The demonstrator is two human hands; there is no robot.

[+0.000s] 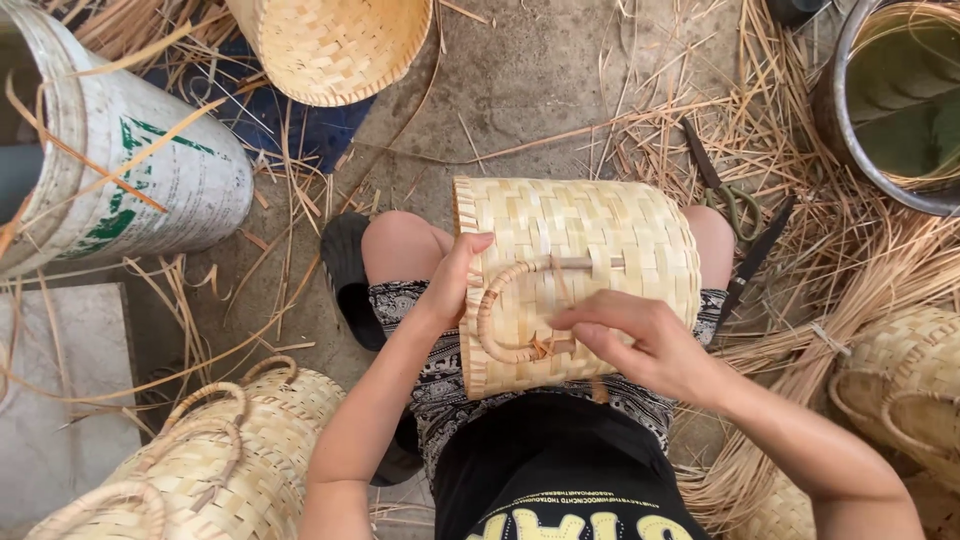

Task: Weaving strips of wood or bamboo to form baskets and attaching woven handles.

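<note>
The concrete floor (540, 70) is littered with loose bamboo strips (660, 120), thickest at the far right.

A white plastic bucket (130, 170) lies on its side at the far left. A metal basin (890, 100) of greenish water stands at the far right, partly out of frame. At the near left lies a heap of finished woven baskets with handles (220, 460); more such baskets (900, 380) lie at the right edge. Another woven basket (335, 45), open mouth showing, sits at the far centre on a dark blue cloth (300, 125).

The basket in work (590, 260) rests on its side across the seated person's bare knees, at the centre of the scene. A curved rattan handle (505, 310) is fastened against its near side.

The left hand (455, 280) grips the basket's left rim, thumb across the weave and just above the handle. The right hand (640, 345) is narrowly closed, fingertips pinching a thin strip at the handle's lower fixing point.

A black sandal (350, 280) lies just left of the left knee. Shears (725, 195) lie on the straw just right of the right knee.
</note>
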